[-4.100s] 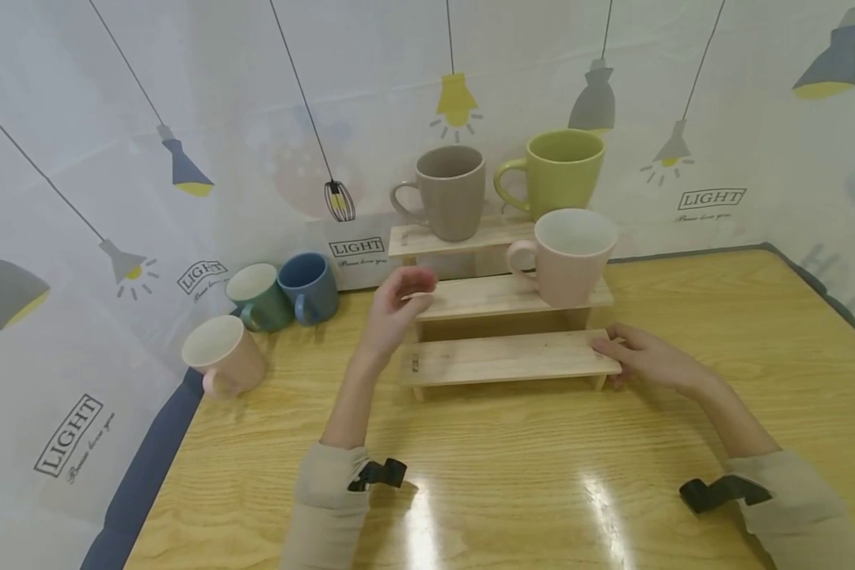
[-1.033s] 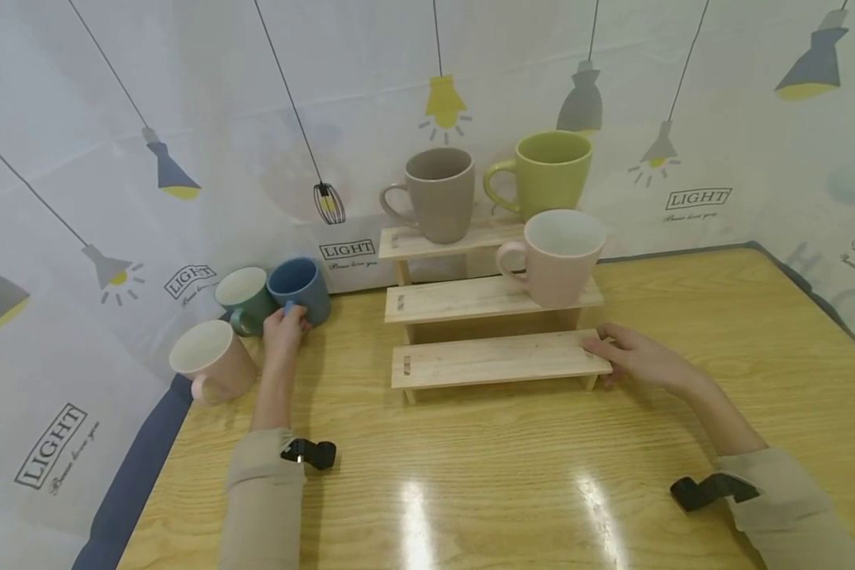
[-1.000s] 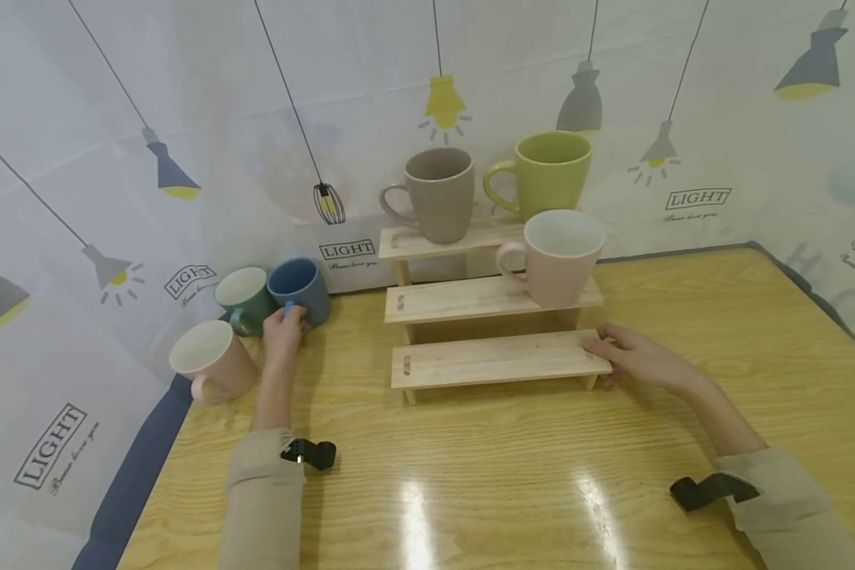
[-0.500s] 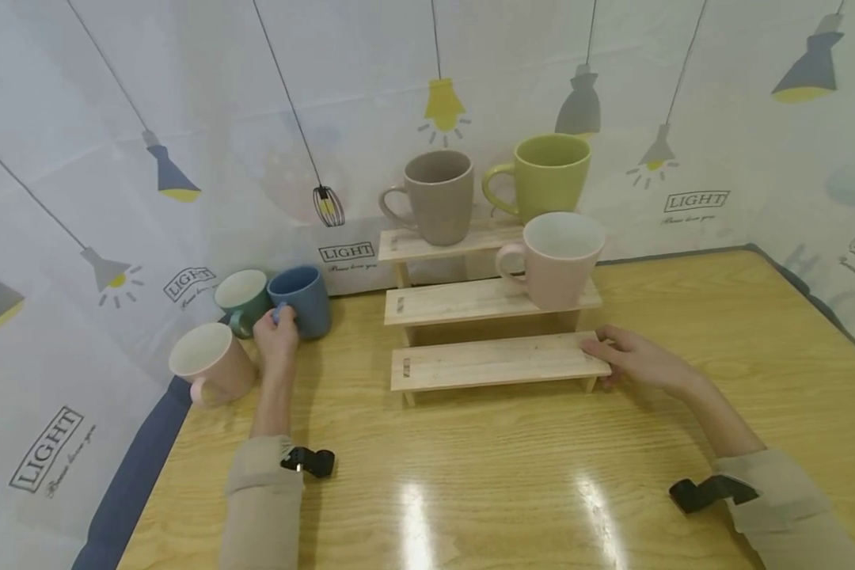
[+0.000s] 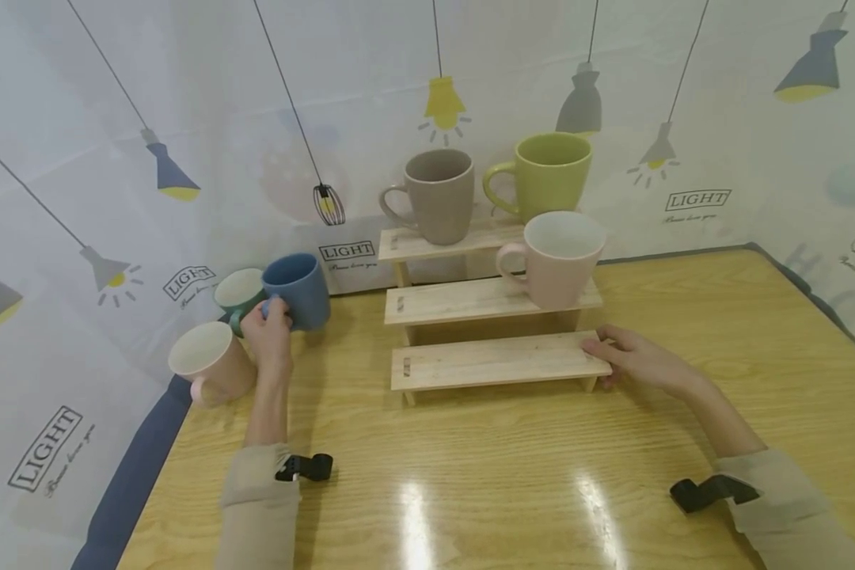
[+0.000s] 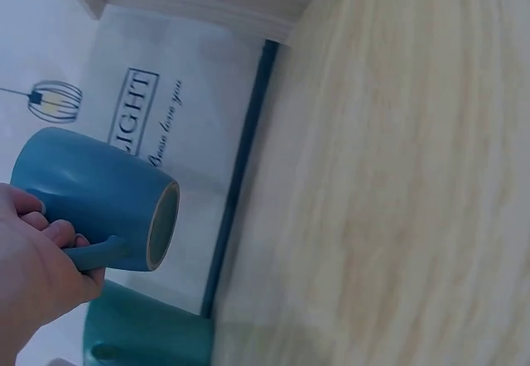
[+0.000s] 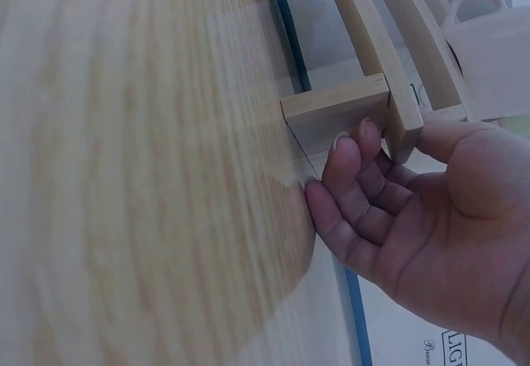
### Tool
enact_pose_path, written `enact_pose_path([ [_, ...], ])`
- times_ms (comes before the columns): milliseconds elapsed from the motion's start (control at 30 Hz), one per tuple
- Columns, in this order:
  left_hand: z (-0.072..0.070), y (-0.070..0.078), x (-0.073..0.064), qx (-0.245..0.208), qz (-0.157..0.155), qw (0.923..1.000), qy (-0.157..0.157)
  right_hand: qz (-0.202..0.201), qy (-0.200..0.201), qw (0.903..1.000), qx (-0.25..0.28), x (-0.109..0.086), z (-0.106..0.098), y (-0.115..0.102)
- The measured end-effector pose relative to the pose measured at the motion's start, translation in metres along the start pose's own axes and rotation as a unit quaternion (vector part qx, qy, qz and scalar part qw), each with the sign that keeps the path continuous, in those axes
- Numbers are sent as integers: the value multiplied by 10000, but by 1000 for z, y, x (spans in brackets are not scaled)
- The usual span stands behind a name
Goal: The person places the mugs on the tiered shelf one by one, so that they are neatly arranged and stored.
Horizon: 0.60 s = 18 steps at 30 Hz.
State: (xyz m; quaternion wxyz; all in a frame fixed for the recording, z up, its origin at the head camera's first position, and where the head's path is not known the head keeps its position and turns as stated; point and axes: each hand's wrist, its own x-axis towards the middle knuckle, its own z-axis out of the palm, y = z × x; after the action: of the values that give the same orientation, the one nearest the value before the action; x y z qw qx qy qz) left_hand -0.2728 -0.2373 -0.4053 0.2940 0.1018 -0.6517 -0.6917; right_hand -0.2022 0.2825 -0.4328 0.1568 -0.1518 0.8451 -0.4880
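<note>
Over tbl (image 5: 499,467), L hand (image 5: 267,340) w/ grip on blue mug (image 5: 306,293); R hand (image 5: 636,360), thumb-atop pinch on lowest shelf (image 5: 495,362)

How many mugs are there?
6 visible: taupe mug, lime mug on top shelf; pink mug on middle shelf; blue mug in left hand; green mug, second pink mug on the table.

The right hand (image 7: 422,217) fills the lower right, palm showing, and grips the end of a board of the wooden stand (image 7: 369,43), thumb on one face and curled fingers on the other, close to a blocky leg (image 7: 335,105). Two more slats run behind that board, and a pale mug (image 7: 501,64) with a looped handle shows beyond them. Wood-grained tabletop (image 7: 124,175) spreads across the left; dark blue edging (image 7: 356,320) borders a printed white backdrop (image 7: 402,325).
</note>
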Motion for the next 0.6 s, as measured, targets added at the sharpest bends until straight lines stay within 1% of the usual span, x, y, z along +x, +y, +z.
enact_pose_path([
  [167,5,17,-9,5,33,10000,39,-10,-15,10000,34,0,0,1],
  [433,12,43,-26,-341,159,9992,-113,-3,-52,10000,72,0,0,1],
  [600,16,58,-36,-547,135,9981,-252,-17,-30,10000,-12,0,0,0],
])
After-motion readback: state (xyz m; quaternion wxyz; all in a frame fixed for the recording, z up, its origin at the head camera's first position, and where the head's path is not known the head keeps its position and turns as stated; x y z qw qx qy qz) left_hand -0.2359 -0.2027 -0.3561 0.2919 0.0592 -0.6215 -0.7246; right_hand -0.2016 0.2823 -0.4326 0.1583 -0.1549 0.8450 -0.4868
